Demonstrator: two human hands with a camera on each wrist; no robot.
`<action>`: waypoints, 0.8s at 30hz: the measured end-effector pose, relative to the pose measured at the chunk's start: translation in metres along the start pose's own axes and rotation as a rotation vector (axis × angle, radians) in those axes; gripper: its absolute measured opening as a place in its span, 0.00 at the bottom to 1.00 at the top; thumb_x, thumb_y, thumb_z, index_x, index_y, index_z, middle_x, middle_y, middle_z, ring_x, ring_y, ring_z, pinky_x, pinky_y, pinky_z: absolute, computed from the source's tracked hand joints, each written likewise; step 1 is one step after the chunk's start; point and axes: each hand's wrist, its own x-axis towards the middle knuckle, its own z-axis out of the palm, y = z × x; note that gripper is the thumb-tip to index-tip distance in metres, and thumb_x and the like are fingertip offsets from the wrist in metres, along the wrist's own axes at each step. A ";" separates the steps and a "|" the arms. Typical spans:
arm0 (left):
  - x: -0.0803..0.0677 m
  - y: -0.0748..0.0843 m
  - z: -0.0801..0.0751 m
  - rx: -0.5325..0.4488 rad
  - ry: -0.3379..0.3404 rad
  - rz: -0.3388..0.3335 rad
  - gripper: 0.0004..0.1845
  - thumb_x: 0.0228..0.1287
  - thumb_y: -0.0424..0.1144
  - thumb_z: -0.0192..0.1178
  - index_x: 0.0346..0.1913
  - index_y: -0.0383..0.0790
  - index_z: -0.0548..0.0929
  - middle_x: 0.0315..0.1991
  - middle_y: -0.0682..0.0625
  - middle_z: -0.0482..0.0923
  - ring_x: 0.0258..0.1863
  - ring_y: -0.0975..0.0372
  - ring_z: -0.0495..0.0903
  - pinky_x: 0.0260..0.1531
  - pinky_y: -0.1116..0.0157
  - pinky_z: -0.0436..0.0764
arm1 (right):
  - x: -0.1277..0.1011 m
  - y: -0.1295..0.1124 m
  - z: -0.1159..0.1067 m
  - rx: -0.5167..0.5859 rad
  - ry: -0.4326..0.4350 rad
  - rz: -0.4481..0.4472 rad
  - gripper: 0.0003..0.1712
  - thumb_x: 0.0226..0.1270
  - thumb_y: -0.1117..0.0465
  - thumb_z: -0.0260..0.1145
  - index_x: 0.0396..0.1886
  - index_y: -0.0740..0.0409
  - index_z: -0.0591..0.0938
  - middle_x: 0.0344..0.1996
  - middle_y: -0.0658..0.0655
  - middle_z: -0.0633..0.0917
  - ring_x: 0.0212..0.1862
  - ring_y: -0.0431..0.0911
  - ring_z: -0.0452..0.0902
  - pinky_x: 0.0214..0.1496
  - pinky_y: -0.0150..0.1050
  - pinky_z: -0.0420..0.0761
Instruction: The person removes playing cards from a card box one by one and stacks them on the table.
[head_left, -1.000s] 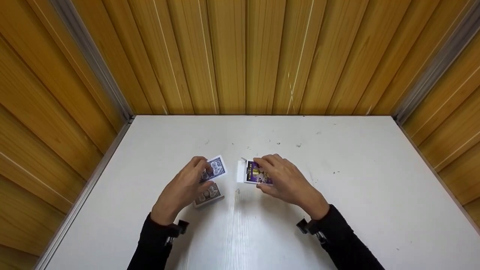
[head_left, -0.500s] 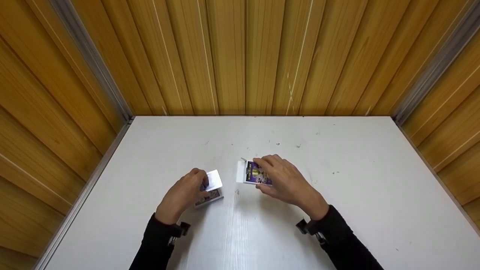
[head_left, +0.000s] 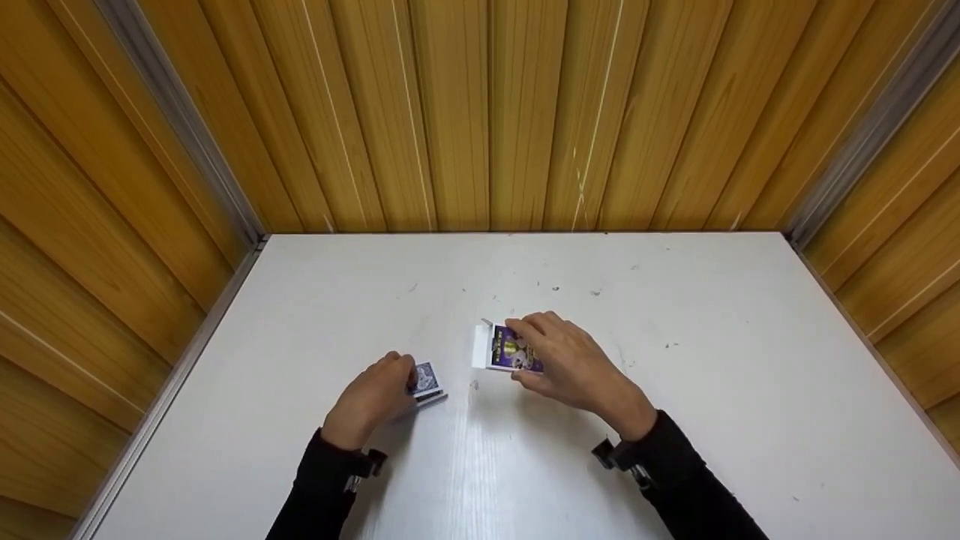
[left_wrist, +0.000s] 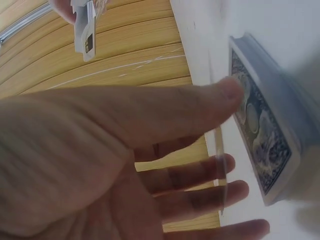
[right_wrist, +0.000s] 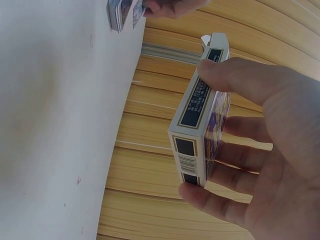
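Observation:
My left hand (head_left: 373, 394) holds a blue-backed playing card (head_left: 425, 376) low over a deck of cards. Seen from the left wrist, that card is a thin edge between thumb and fingers, and the thumb tip overlaps the top of the deck (left_wrist: 270, 135). The deck lies squared up, patterned back facing up. To its right, my right hand (head_left: 576, 369) grips a purple and white card box (head_left: 510, 350) by its sides, thumb on one side and fingers on the other. The box's white end flap (head_left: 481, 346) stands open toward the left hand.
Both hands work over a white table (head_left: 720, 390) with small dark marks on its surface. Wood-look panels (head_left: 517, 112) rise behind it and at both sides.
The left hand has come down toward me with the card, from beyond the deck to just over it; the card tilted and flashed white on the way. The right hand and box have stayed put.

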 end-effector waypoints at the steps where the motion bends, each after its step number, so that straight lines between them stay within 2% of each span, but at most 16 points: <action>1: 0.000 0.000 0.001 0.001 -0.003 -0.001 0.12 0.56 0.22 0.70 0.38 0.35 0.78 0.36 0.48 0.72 0.35 0.57 0.73 0.39 0.56 0.79 | 0.000 0.000 0.000 0.000 0.002 -0.002 0.40 0.61 0.50 0.78 0.69 0.59 0.76 0.55 0.57 0.81 0.52 0.49 0.77 0.47 0.44 0.80; 7: 0.000 -0.003 0.004 0.009 -0.012 0.004 0.13 0.54 0.21 0.69 0.36 0.36 0.76 0.34 0.49 0.70 0.34 0.58 0.70 0.36 0.58 0.75 | 0.000 0.000 0.001 -0.007 0.017 -0.022 0.39 0.61 0.50 0.79 0.68 0.59 0.76 0.54 0.56 0.82 0.50 0.48 0.77 0.45 0.44 0.80; 18: 0.004 -0.002 0.010 0.029 -0.037 -0.008 0.14 0.57 0.24 0.72 0.35 0.37 0.75 0.34 0.48 0.71 0.33 0.58 0.71 0.37 0.57 0.77 | 0.000 0.000 0.002 -0.019 0.015 -0.022 0.39 0.61 0.49 0.78 0.68 0.60 0.76 0.54 0.57 0.81 0.48 0.47 0.76 0.43 0.42 0.79; 24: 0.005 -0.001 0.014 0.035 -0.036 -0.005 0.15 0.54 0.25 0.75 0.34 0.35 0.75 0.35 0.47 0.70 0.34 0.56 0.70 0.37 0.56 0.77 | 0.000 0.000 0.003 -0.019 0.013 -0.022 0.39 0.61 0.50 0.78 0.68 0.60 0.77 0.54 0.57 0.81 0.49 0.48 0.77 0.44 0.43 0.80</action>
